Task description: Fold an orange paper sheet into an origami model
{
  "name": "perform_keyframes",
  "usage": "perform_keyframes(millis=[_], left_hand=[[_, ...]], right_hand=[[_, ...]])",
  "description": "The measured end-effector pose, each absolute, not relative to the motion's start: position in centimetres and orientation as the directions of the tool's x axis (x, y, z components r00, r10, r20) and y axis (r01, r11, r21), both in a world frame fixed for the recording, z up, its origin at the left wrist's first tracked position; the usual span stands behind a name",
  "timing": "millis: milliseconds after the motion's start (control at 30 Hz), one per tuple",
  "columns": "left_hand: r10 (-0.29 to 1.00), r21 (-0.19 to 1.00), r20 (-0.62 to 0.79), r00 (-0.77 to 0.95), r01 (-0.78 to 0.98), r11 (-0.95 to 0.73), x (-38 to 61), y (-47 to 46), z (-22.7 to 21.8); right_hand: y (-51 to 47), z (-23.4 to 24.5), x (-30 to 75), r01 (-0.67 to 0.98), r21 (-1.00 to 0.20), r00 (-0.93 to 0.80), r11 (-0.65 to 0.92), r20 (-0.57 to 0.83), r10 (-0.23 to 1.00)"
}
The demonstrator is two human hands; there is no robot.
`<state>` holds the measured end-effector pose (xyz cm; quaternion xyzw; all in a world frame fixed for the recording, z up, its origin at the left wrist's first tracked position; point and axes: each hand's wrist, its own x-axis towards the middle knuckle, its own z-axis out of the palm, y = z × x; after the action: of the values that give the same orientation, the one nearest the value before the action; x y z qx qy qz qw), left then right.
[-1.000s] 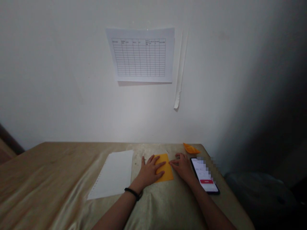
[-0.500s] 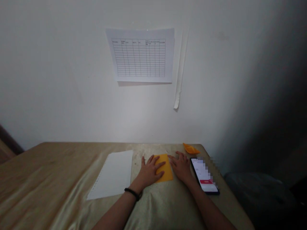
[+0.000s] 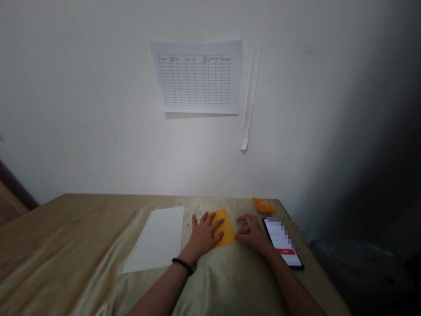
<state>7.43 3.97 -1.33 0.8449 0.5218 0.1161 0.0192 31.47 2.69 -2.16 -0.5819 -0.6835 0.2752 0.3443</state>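
Observation:
A yellow sheet of paper (image 3: 228,226) lies flat on the cloth-covered table. My left hand (image 3: 205,232), with a black band at the wrist, rests on the sheet's left part, fingers spread over it. At the sheet's lower right corner is my right hand (image 3: 252,232); its thumb tip meets the edge there, while the other fingers are bent and apart. Beyond that hand sits a folded orange paper boat (image 3: 264,205), near the table's back right corner.
White punched paper (image 3: 158,241) lies left of my hands. A lit phone (image 3: 279,239) is on the right, partly pixelated. The tan cloth (image 3: 82,245) has folds. Behind stands a wall with a printed table sheet (image 3: 200,79) and a hanging white strip (image 3: 250,101).
My right hand has slid down along the yellow paper's right side to its lower corner, its fingers more bent. My left hand stays on the sheet. The view has shifted slightly.

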Motion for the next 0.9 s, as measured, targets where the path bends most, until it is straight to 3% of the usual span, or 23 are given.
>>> perform_keyframes(millis=[600,900], left_hand=[[0.888,0.135,0.165,0.429,0.882,-0.452,7.4,4.0,-1.3],[0.889,0.132,0.166,0.427,0.884,-0.449,7.4,4.0,-1.4]], right_hand=[[3.4,-2.8,29.8,0.719,-0.675,0.032,0.165,0.269,0.963],[2.9,-2.3,30.8,0.612,-0.775,0.022,0.157,0.215,0.976]])
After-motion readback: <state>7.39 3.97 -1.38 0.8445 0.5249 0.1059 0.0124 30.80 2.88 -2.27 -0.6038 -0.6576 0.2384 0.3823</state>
